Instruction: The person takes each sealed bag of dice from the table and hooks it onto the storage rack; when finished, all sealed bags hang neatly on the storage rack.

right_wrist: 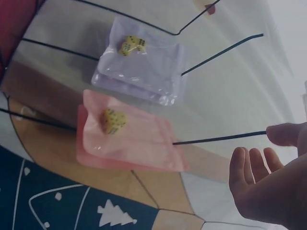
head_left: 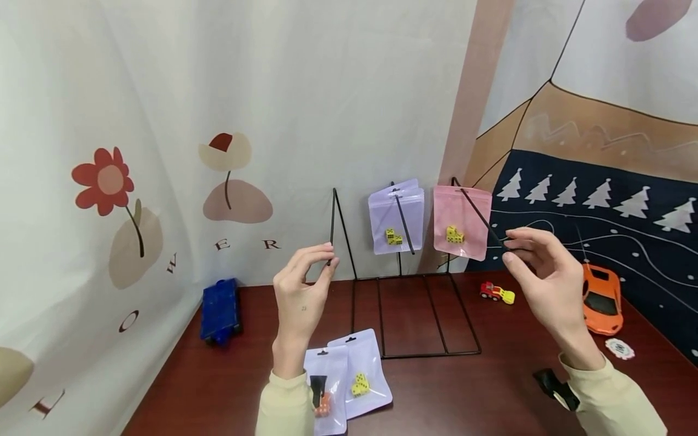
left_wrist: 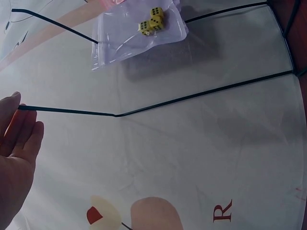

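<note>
A black wire display rack (head_left: 431,355) stands at the back of the table with three long prongs reaching forward. My left hand (head_left: 302,287) pinches the tip of the left prong (left_wrist: 67,111) between thumb and fingers; no bag hangs there. Two lilac zip bags (head_left: 406,224) with yellow dice hang on the middle prong, one behind the other. Pink zip bags (right_wrist: 134,139), also with yellow dice, hang on the right prong (right_wrist: 216,139). At that prong's end, my right hand (head_left: 545,281) pinches the tip with thumb and fingertips.
Two lilac bags lie overlapping on the table, one with yellow dice (head_left: 360,385), one with orange dice (head_left: 323,404). A blue toy (head_left: 220,310) lies at left. On the right are a red and yellow toy vehicle (head_left: 496,293), an orange toy car (head_left: 602,298) and a white chip (head_left: 620,348).
</note>
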Demonstrator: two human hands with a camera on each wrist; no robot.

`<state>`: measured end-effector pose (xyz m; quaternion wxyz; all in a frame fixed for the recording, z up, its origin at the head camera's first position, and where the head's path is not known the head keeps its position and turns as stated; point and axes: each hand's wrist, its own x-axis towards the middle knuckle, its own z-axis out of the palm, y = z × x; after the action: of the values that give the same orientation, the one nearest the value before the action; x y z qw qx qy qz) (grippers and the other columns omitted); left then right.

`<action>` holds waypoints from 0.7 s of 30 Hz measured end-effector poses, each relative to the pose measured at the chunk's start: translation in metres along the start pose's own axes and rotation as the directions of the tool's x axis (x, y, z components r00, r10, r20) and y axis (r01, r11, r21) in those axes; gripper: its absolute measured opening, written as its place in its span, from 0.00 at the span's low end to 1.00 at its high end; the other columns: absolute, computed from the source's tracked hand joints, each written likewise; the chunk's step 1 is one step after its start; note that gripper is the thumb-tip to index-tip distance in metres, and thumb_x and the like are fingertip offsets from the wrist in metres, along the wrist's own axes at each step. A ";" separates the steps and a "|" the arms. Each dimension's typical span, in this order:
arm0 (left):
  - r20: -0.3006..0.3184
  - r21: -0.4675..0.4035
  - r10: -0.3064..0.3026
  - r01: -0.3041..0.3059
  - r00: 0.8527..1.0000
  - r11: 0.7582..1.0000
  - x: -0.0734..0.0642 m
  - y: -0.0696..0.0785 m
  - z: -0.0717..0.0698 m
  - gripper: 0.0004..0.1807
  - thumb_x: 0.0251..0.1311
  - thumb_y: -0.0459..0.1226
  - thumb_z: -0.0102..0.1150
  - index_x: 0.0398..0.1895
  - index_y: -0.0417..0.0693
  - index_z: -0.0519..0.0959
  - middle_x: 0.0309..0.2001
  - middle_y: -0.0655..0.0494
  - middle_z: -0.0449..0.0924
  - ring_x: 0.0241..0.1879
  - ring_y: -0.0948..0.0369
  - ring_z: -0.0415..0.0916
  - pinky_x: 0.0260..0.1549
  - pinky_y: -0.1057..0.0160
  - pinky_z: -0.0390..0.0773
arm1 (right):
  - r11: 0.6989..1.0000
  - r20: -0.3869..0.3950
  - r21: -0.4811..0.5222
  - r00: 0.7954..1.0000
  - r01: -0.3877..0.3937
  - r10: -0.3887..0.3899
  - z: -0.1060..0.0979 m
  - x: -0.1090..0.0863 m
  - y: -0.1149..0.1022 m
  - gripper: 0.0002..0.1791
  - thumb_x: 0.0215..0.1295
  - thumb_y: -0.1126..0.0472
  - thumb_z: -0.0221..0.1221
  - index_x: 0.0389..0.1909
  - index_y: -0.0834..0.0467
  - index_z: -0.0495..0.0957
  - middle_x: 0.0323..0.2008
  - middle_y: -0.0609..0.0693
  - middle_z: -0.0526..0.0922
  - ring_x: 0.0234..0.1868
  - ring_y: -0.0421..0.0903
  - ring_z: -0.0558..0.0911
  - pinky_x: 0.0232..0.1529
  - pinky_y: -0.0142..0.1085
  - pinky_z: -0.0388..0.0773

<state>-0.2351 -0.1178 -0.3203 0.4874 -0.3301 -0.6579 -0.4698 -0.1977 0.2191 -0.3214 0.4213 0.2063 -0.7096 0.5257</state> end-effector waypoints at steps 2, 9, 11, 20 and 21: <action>0.001 0.003 0.000 0.000 1.000 1.000 0.001 0.000 0.000 0.11 0.47 0.20 0.67 0.33 0.39 0.84 0.39 0.48 0.83 0.42 0.56 0.80 0.44 0.65 0.79 | 0.999 0.025 0.038 0.999 0.028 -0.029 0.002 0.000 -0.004 0.25 0.49 0.88 0.55 0.52 0.76 0.72 0.49 0.58 0.77 0.46 0.45 0.78 0.48 0.26 0.75; 0.000 0.007 0.005 -0.005 1.000 1.000 0.001 0.000 -0.001 0.11 0.47 0.20 0.67 0.33 0.39 0.84 0.40 0.50 0.83 0.42 0.57 0.81 0.44 0.65 0.79 | 0.994 0.067 0.066 0.993 0.088 -0.092 0.009 0.000 -0.011 0.17 0.55 0.87 0.52 0.46 0.78 0.74 0.49 0.61 0.77 0.48 0.44 0.78 0.50 0.26 0.74; 0.003 0.012 0.006 -0.006 1.000 1.000 0.001 0.000 -0.001 0.11 0.47 0.20 0.67 0.34 0.39 0.84 0.40 0.51 0.83 0.42 0.57 0.81 0.44 0.65 0.79 | 0.995 0.074 0.044 0.993 0.084 -0.087 0.009 0.000 -0.010 0.14 0.58 0.85 0.52 0.45 0.78 0.75 0.48 0.62 0.78 0.47 0.43 0.79 0.49 0.26 0.74; 0.004 0.024 0.007 -0.007 1.000 1.000 0.001 0.001 -0.002 0.10 0.48 0.21 0.67 0.34 0.39 0.83 0.40 0.50 0.83 0.42 0.57 0.80 0.43 0.65 0.79 | 0.992 0.067 0.094 0.993 0.089 -0.096 0.007 0.000 0.002 0.12 0.61 0.82 0.51 0.45 0.78 0.76 0.47 0.63 0.79 0.45 0.45 0.80 0.49 0.27 0.75; 0.003 0.026 0.007 -0.007 1.000 1.000 0.000 0.000 -0.003 0.10 0.48 0.21 0.67 0.34 0.39 0.83 0.40 0.50 0.83 0.42 0.57 0.80 0.43 0.65 0.79 | 0.992 0.068 0.087 0.993 0.089 -0.095 0.008 -0.001 0.002 0.12 0.61 0.82 0.51 0.45 0.77 0.76 0.47 0.63 0.79 0.46 0.45 0.79 0.49 0.26 0.75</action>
<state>-0.2340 -0.1201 -0.3195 0.4924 -0.3264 -0.6635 -0.4590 -0.2018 0.2128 -0.3237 0.4103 0.2751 -0.6914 0.5272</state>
